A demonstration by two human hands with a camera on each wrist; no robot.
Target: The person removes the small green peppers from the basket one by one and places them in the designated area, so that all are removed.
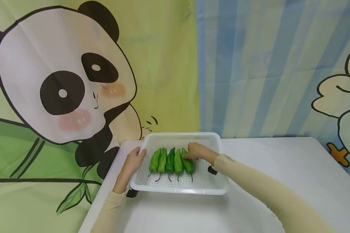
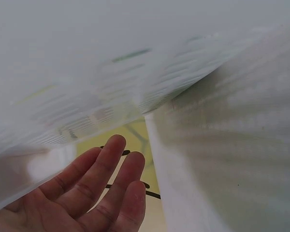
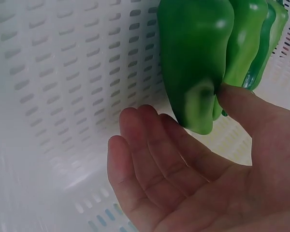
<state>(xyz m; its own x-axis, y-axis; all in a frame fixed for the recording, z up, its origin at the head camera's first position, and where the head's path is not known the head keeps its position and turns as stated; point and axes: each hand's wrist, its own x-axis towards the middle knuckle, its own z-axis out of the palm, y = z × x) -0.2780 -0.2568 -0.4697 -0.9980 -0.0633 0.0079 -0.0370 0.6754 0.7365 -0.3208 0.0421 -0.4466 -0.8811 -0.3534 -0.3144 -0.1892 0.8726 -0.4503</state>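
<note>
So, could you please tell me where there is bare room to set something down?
The table has bare room between the right sleeve, basket and striped curtain, and between left sleeve, near basket rim and right sleeve. Crowded: the basket's middle, with five green peppers and the right hand pinching one.

We see the left hand (image 2: pixel 89 195), its fingers (image 2: pixel 108 159) almost straight and a little apart, near the edge of the worktop (image 2: pixel 222 159). Beside the hand, we see a white basket (image 2: pixel 101 82) with lots of slots. Behind the fingers, we spot yellow cloth (image 2: pixel 137 131) with black lines (image 2: pixel 153 195).
</note>
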